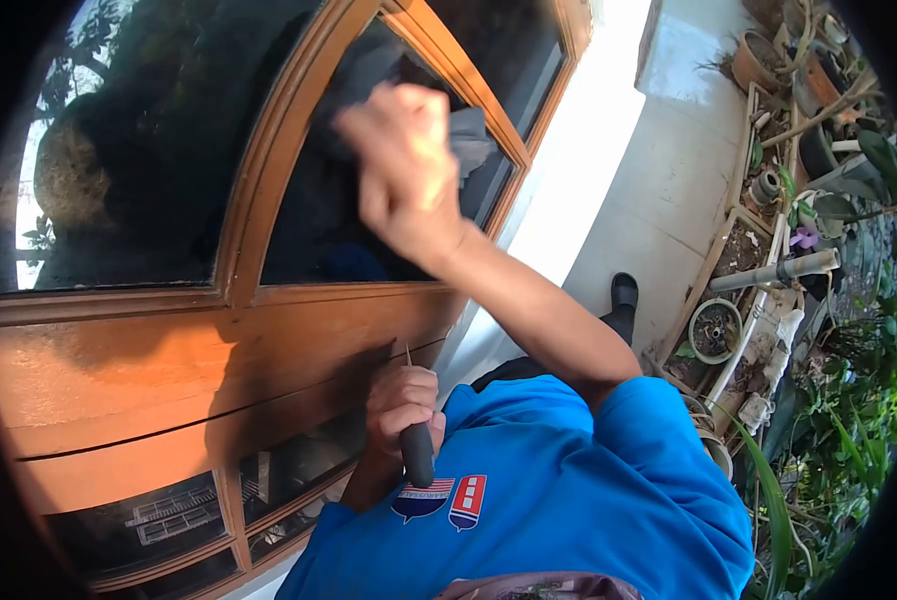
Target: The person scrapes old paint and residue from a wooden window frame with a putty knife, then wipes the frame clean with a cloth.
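My right hand (408, 170) is raised in front of the wood-framed window pane (313, 235), its fingers curled and smeared by motion. A grey cloth (471, 140) shows beside and behind that hand, bunched against the glass and overlapping the frame; the grip on it is partly hidden. Low in front of my chest, my left hand (403, 400) is wrapped round a tool with a thick black handle (418, 458). A thin pointed end rises above the fist, and the tool's exact kind cannot be made out.
Orange-brown wooden panels (118, 385) run below the windows, with lower panes (148, 520) beneath. To the right lies a pale tiled walkway (628, 200), where one dark sandal (624, 290) shows. Potted plants (716, 330) and a grey pipe (778, 270) line its far side.
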`<move>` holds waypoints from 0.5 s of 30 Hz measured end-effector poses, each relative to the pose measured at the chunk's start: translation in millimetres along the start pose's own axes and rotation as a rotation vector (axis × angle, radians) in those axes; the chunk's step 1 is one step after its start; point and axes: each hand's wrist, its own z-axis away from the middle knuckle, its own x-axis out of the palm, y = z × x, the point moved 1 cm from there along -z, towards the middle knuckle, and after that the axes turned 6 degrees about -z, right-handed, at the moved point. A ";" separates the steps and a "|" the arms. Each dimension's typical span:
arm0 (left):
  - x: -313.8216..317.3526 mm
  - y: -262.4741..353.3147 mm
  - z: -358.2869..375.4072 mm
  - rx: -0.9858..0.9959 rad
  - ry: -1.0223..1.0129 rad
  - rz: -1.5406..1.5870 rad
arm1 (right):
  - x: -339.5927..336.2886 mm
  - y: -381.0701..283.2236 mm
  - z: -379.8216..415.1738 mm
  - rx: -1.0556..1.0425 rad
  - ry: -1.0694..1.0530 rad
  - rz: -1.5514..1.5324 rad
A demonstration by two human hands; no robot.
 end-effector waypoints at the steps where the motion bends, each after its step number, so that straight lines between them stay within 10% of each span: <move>1: -1.1 2.5 -0.3 -0.002 -0.013 -0.011 | 6.5 -18.4 6.4 0.063 0.020 -0.075; 8: 2.8 1.4 -7.3 0.022 -0.042 0.014 | -2.7 -22.6 50.6 -0.284 -0.322 -0.280; 15: 4.8 5.0 -5.1 -0.018 -0.029 0.027 | -14.6 60.7 13.0 -0.028 0.041 0.211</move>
